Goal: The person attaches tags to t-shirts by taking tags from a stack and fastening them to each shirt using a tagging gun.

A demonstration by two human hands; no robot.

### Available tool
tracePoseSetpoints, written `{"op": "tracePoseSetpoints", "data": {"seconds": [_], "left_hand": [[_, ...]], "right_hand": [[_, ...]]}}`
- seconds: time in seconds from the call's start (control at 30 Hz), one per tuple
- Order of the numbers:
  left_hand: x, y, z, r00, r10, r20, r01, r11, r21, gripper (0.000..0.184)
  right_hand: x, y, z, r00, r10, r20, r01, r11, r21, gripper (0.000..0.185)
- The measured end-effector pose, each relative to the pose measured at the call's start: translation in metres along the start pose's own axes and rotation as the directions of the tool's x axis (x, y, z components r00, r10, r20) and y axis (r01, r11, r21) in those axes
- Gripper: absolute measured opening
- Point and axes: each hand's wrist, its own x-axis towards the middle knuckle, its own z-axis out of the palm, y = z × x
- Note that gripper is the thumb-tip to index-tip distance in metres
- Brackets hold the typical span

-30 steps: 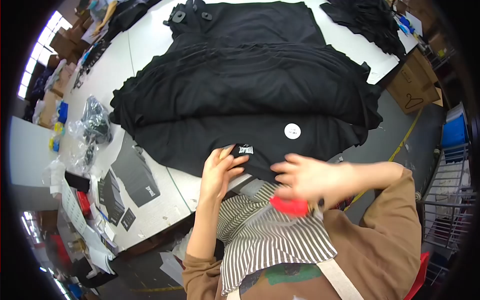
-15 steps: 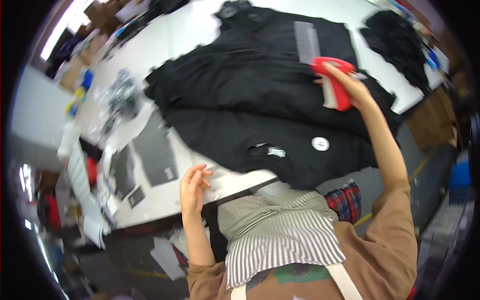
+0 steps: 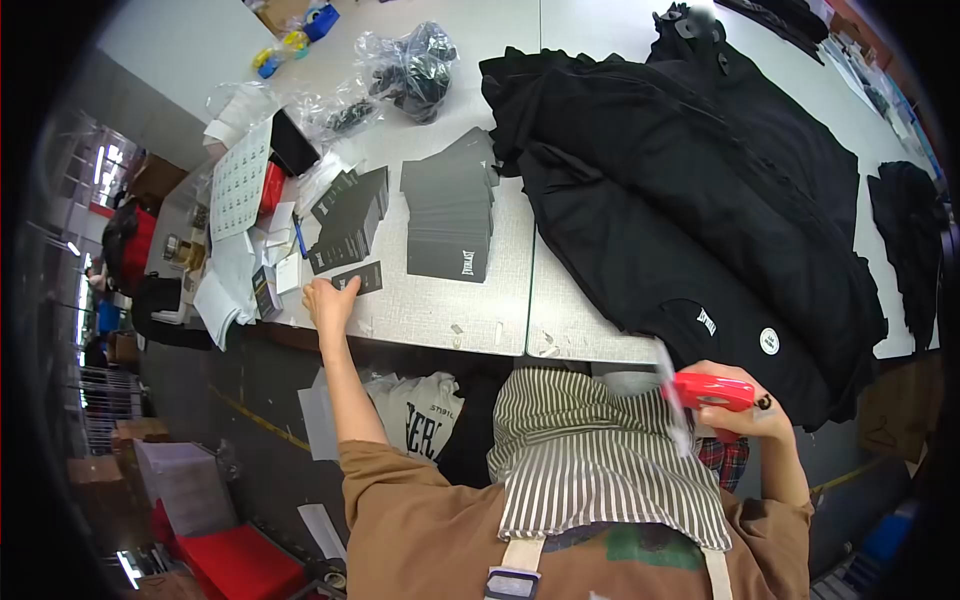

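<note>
So, the small dark card (image 3: pixel 368 276) is being touched at its left end by the left hand (image 3: pixel 333 303), out near the front edge of the table (image 3: pixel 420 315). Whether that grip is really closed on it can't be told, since the fingers are bunched up and partly hidden. In the right hand (image 3: pixel 755 412) a red tagging gun (image 3: pixel 712 392) is held, grip wrapped snugly round it, just off the front of the table. A whitish strip (image 3: pixel 672 395) can be made out at its nose, kinda blurred.

As for clutter, the left side is pretty packed. The card is hemmed in by a fanned pile of dark tags (image 3: pixel 350 225) right behind it, with a small white box (image 3: pixel 288 273) and a blue pen (image 3: pixel 300 237) close by. To the right of the pile, a bigger stack of dark cards (image 3: pixel 448 220) is spread out. Farther back, a clear plastic bag (image 3: pixel 418 70) is parked, with a printed white sheet (image 3: pixel 240 180) lying off to its left.

Most of the right half is hogged by a heap of black garments (image 3: pixel 690 190). On the front piece, 1 round white sticker (image 3: pixel 769 341) and 1 white print (image 3: pixel 706 321) can be seen, both near the gun.
</note>
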Motion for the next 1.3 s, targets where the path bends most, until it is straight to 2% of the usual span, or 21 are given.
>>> {"op": "tracePoseSetpoints", "data": {"seconds": [0.03,0.07,0.2,0.23,0.3,0.33,0.4,0.47,0.53,0.57,0.63,0.7,0.73,0.8,1.0,1.07,1.13,1.2,1.23,1.27,1.3], "left_hand": [[-0.006,0.001,-0.003,0.998,-0.043,0.043,0.044,0.999,-0.033,0.077],[-0.012,-0.004,-0.001,0.998,-0.046,0.04,0.047,0.998,-0.039,0.077],[-0.039,-0.05,0.019,0.942,-0.183,-0.282,0.198,0.98,0.026,0.082],[-0.039,-0.056,0.016,0.943,-0.176,-0.281,0.19,0.981,0.023,0.082],[-0.047,-0.066,0.01,0.951,-0.283,-0.121,0.25,0.939,-0.236,0.06],[-0.052,-0.07,0.015,0.952,-0.283,-0.116,0.251,0.939,-0.234,0.06],[-0.057,-0.072,0.029,0.948,-0.242,-0.208,0.129,0.886,-0.446,0.047],[-0.053,-0.073,0.041,0.926,-0.218,-0.309,-0.025,0.781,-0.625,0.035],[-0.063,-0.046,0.039,0.903,-0.313,-0.294,-0.101,0.511,-0.854,0.026],[-0.077,-0.011,0.018,0.907,-0.305,-0.291,-0.103,0.51,-0.854,0.026],[-0.118,0.059,-0.031,0.996,-0.072,-0.051,-0.031,0.26,-0.965,0.021],[-0.148,0.101,-0.053,0.971,0.228,0.072,0.002,0.294,-0.956,0.017],[-0.157,0.113,-0.061,0.968,0.238,0.083,0.011,0.291,-0.957,0.017],[-0.168,0.131,-0.074,0.875,0.431,0.219,0.087,0.306,-0.948,0.013],[-0.178,0.15,-0.082,0.809,0.515,0.284,0.142,0.298,-0.944,0.012],[-0.173,0.15,-0.073,0.769,0.604,0.209,0.08,0.233,-0.969,0.009],[-0.164,0.153,-0.059,0.722,0.681,0.121,0.017,0.158,-0.987,0.008],[-0.143,0.163,-0.028,0.772,0.635,-0.031,-0.327,0.356,-0.875,0.034],[-0.132,0.172,-0.02,0.775,0.631,-0.033,-0.328,0.357,-0.875,0.034],[-0.122,0.18,-0.013,0.747,0.65,-0.144,-0.611,0.584,-0.535,0.053],[-0.116,0.184,-0.006,0.68,0.699,-0.223,-0.725,0.686,-0.061,0.073]], "right_hand": [[0.006,0.0,0.002,0.999,-0.023,0.028,0.023,1.0,-0.007,0.036],[0.013,0.0,0.004,0.997,-0.05,0.056,0.051,0.999,-0.014,0.036],[0.04,0.001,0.019,0.976,-0.171,0.138,0.176,0.984,-0.022,0.037],[0.046,0.001,0.024,0.968,-0.196,0.156,0.201,0.979,-0.022,0.038],[0.054,0.001,0.032,0.952,-0.23,0.201,0.238,0.971,-0.014,0.039],[0.059,0.002,0.036,0.947,-0.233,0.222,0.244,0.969,-0.026,0.04],[0.07,0.004,0.047,0.94,-0.241,0.24,0.257,0.966,-0.039,0.041],[0.082,0.004,0.06,0.923,-0.299,0.241,0.34,0.928,-0.151,0.044],[0.09,0.005,0.073,0.918,-0.318,0.237,0.364,0.913,-0.183,0.05],[0.095,0.005,0.08,0.921,-0.317,0.228,0.36,0.915,-0.184,0.05],[0.104,0.005,0.092,0.883,-0.433,0.183,0.468,0.844,-0.26,0.059],[0.116,0.007,0.1,0.855,-0.489,0.172,0.509,0.728,-0.459,0.069],[0.123,0.009,0.103,0.863,-0.479,0.161,0.495,0.734,-0.466,0.069],[0.134,0.014,0.107,0.821,-0.554,0.135,0.528,0.649,-0.548,0.074],[0.138,0.02,0.099,0.898,-0.432,0.086,0.397,0.712,-0.579,0.07],[0.139,0.02,0.099,0.881,-0.472,0.005,0.446,0.829,-0.337,0.067],[0.141,0.019,0.098,0.867,-0.492,-0.079,0.488,0.87,-0.072,0.065],[0.142,0.027,0.094,0.887,-0.449,-0.11,0.451,0.892,-0.008,0.064],[0.139,0.03,0.089,0.906,-0.398,-0.143,0.409,0.911,0.057,0.064],[0.135,0.032,0.083,0.924,-0.343,-0.172,0.365,0.923,0.121,0.063],[0.132,0.034,0.078,0.937,-0.287,-0.199,0.324,0.927,0.187,0.063]]}}
